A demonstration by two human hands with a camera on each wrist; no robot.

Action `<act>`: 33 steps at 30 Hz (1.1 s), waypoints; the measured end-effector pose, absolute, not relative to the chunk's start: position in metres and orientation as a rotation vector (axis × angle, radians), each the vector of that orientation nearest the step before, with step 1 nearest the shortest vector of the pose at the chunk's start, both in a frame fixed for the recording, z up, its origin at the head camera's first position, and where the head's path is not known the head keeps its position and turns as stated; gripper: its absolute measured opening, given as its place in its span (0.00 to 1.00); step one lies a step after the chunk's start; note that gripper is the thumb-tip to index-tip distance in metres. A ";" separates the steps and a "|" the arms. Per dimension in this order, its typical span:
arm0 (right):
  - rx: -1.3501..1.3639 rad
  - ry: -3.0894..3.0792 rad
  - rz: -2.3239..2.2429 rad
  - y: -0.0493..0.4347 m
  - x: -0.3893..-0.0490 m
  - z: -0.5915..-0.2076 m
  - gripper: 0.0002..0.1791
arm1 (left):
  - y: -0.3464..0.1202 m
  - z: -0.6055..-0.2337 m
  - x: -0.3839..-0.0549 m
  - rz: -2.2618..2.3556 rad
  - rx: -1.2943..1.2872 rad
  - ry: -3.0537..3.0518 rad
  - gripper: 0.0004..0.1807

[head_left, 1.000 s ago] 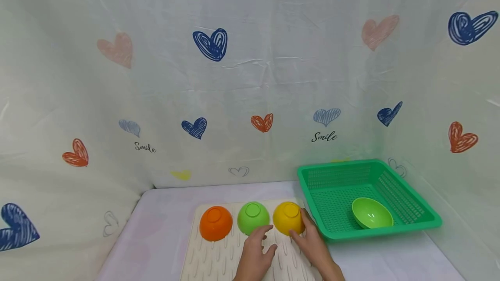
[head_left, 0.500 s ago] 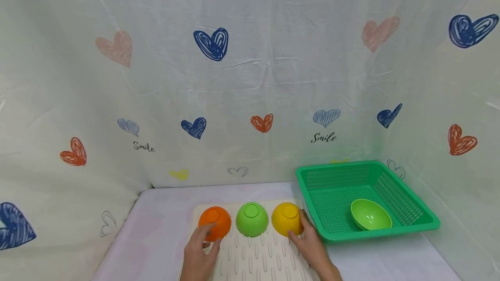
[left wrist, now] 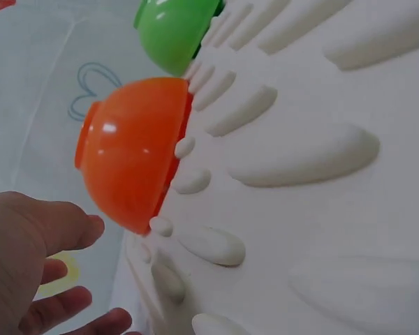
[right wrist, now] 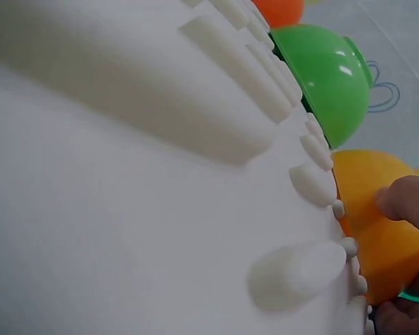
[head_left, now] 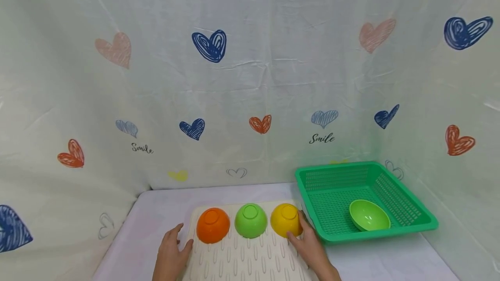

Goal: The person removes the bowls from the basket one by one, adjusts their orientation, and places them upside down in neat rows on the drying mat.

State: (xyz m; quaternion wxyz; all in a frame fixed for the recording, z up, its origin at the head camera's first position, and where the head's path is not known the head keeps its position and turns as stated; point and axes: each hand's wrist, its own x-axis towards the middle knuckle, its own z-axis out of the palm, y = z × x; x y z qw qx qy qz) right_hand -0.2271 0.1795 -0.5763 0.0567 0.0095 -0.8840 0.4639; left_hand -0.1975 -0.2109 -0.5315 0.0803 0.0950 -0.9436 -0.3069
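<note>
Three upturned bowls line the far part of a cream ridged drying mat [head_left: 242, 257]: an orange bowl [head_left: 212, 225], a green bowl [head_left: 251, 220] and a yellow bowl [head_left: 286, 220]. My right hand [head_left: 310, 248] holds the yellow bowl from its right side. In the right wrist view the thumb [right wrist: 408, 199] presses its wall, while other fingers are low at the rim, partly hidden. Left of the orange bowl, my left hand [head_left: 172, 253] hovers by the mat's left edge, fingers loosely spread. The left wrist view shows a gap between that hand [left wrist: 35, 265] and the orange bowl [left wrist: 136, 150].
A green plastic basket [head_left: 384, 233] stands right of the mat, close to my right hand. Inside it lies a light green bowl [head_left: 369, 216], tilted with its mouth up. A white sheet with printed hearts [head_left: 238, 77] hangs behind the table [head_left: 133, 237].
My left hand has swept left, from in front of the green bowl, past the orange bowl, to beyond its left side. The right hand stays at the yellow bowl, and the bowls keep their places.
</note>
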 end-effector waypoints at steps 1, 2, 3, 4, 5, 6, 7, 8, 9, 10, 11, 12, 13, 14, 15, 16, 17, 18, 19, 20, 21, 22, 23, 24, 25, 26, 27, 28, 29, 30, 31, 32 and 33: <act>0.028 -2.682 1.405 0.179 -0.227 -0.577 0.48 | -0.212 -0.534 -0.200 -0.904 0.286 -2.838 0.32; 0.026 -2.683 1.404 0.179 -0.228 -0.577 0.48 | -0.213 -0.536 -0.201 -0.890 0.296 -2.856 0.32; 0.026 -2.684 1.404 0.179 -0.228 -0.577 0.48 | -0.214 -0.537 -0.203 -0.870 0.296 -2.870 0.31; 0.025 -2.685 1.406 0.179 -0.228 -0.577 0.48 | -0.214 -0.539 -0.204 -0.858 0.303 -2.885 0.29; 0.027 -2.686 1.408 0.180 -0.228 -0.576 0.48 | -0.214 -0.540 -0.206 -0.844 0.316 -2.897 0.28; 0.027 -2.687 1.410 0.180 -0.228 -0.576 0.48 | -0.214 -0.541 -0.207 -0.845 0.339 -2.901 0.26; 0.027 -2.694 1.403 0.180 -0.228 -0.575 0.48 | -0.214 -0.542 -0.208 -0.854 0.365 -2.904 0.24; 0.025 -2.697 1.402 0.181 -0.227 -0.575 0.48 | -0.215 -0.543 -0.209 -0.874 0.396 -2.906 0.22; 0.023 -2.697 1.402 0.181 -0.227 -0.574 0.48 | -0.215 -0.545 -0.210 -0.906 0.421 -2.903 0.20; 0.022 -2.694 1.403 0.182 -0.227 -0.573 0.48 | -0.216 -0.546 -0.211 -0.946 0.448 -2.899 0.18; 0.024 -2.691 1.394 0.183 -0.226 -0.572 0.48 | -0.217 -0.547 -0.213 -0.980 0.462 -2.893 0.17; 0.030 -2.695 1.383 0.183 -0.226 -0.571 0.48 | -0.218 -0.548 -0.215 -1.019 0.477 -2.885 0.16; 0.044 -2.704 1.367 0.183 -0.225 -0.571 0.47 | -0.220 -0.549 -0.217 -1.049 0.489 -2.886 0.15; 0.064 -2.711 1.357 0.183 -0.225 -0.570 0.47 | -0.222 -0.549 -0.219 -1.070 0.500 -2.888 0.15; 0.088 -2.724 1.330 0.183 -0.224 -0.570 0.47 | -0.224 -0.549 -0.220 -1.079 0.503 -2.893 0.14; 0.111 -2.737 1.299 0.183 -0.223 -0.569 0.46 | -0.225 -0.549 -0.222 -1.088 0.508 -2.899 0.14; 0.131 -2.756 1.260 0.183 -0.221 -0.569 0.46 | -0.226 -0.549 -0.223 -1.102 0.506 -2.905 0.14; 0.150 -2.778 1.215 0.183 -0.219 -0.568 0.46 | -0.226 -0.548 -0.223 -1.118 0.506 -2.912 0.14; 0.164 -2.794 1.173 0.183 -0.217 -0.568 0.46 | -0.228 -0.548 -0.223 -1.128 0.504 -2.919 0.14; 0.175 -2.804 1.129 0.182 -0.214 -0.568 0.46 | -0.229 -0.548 -0.223 -1.139 0.496 -2.925 0.15; 0.184 -2.812 1.083 0.182 -0.211 -0.567 0.46 | -0.230 -0.547 -0.222 -1.147 0.486 -2.928 0.15; 0.197 -2.821 1.043 0.182 -0.208 -0.566 0.47 | -0.230 -0.547 -0.222 -1.159 0.483 -2.930 0.15; 0.205 -2.834 1.014 0.182 -0.204 -0.564 0.47 | -0.230 -0.547 -0.221 -1.161 0.478 -2.931 0.15; 0.215 -2.855 0.987 0.181 -0.201 -0.561 0.47 | -0.231 -0.547 -0.220 -1.157 0.480 -2.931 0.15; 0.229 -2.874 0.967 0.181 -0.197 -0.558 0.48 | -0.231 -0.547 -0.220 -1.156 0.486 -2.929 0.15; 0.244 -2.898 0.956 0.181 -0.194 -0.554 0.48 | -0.232 -0.547 -0.219 -1.152 0.487 -2.926 0.15; 0.265 -2.922 0.942 0.181 -0.190 -0.550 0.48 | -0.232 -0.547 -0.219 -1.153 0.485 -2.924 0.15; 0.287 -2.954 0.933 0.180 -0.187 -0.545 0.48 | -0.233 -0.547 -0.219 -1.152 0.481 -2.921 0.15; 0.317 -2.989 0.926 0.180 -0.183 -0.540 0.48 | -0.234 -0.547 -0.218 -1.150 0.475 -2.918 0.15; 0.355 -3.027 0.907 0.180 -0.181 -0.535 0.47 | -0.235 -0.547 -0.218 -1.146 0.469 -2.914 0.15; 0.405 -3.054 0.893 0.181 -0.178 -0.530 0.47 | -0.235 -0.548 -0.218 -1.148 0.462 -2.911 0.15; 0.440 -3.098 0.882 0.182 -0.175 -0.523 0.46 | -0.234 -0.548 -0.219 -1.150 0.456 -2.910 0.15; 0.478 -3.143 0.882 0.183 -0.174 -0.516 0.45 | -0.234 -0.548 -0.219 -1.155 0.454 -2.909 0.15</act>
